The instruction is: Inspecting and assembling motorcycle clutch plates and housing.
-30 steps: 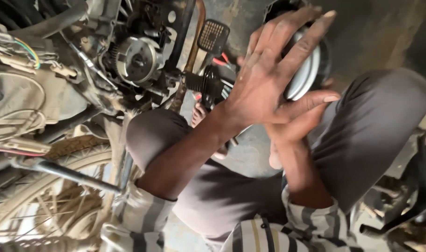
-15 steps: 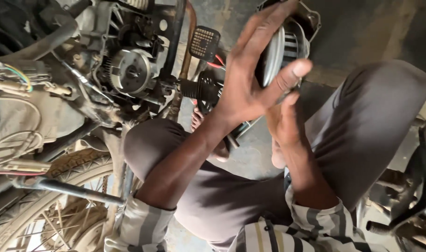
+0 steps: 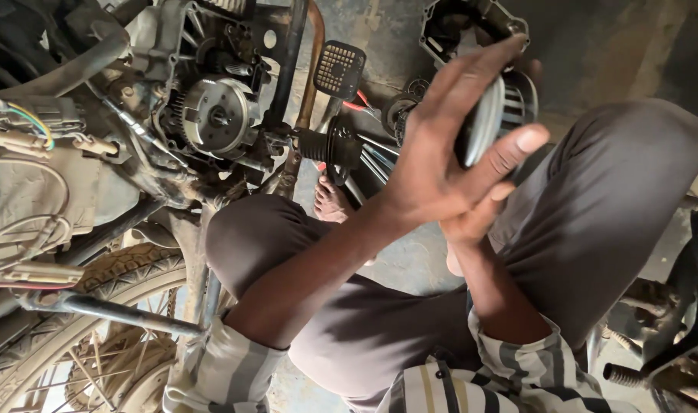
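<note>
A round metal engine part (image 3: pixel 493 107), with a silver rim and dark fins, is held up edge-on above my knees. My left hand (image 3: pixel 441 164) grips it, fingers stretched over its face and thumb pressed on the rim. My right hand (image 3: pixel 471 222) sits just under the left palm and is mostly hidden by it, so its hold on the part cannot be made out. Both arms come out of striped sleeves. I am squatting beside a motorcycle.
The motorcycle's opened engine, with a bare round flywheel (image 3: pixel 215 115), is at upper left beside loose wiring (image 3: pixel 28 126). A ribbed pedal (image 3: pixel 340 69) sticks out near it. An engine cover (image 3: pixel 456 23) lies on the floor behind. A spoked wheel (image 3: pixel 97 321) is at lower left, and a bare foot (image 3: pixel 334 205) at centre.
My left hand has turned the round part from facing me to nearly edge-on and shifted it slightly right. My fingers have slid from spread over its face to a grip with the thumb on the rim.
</note>
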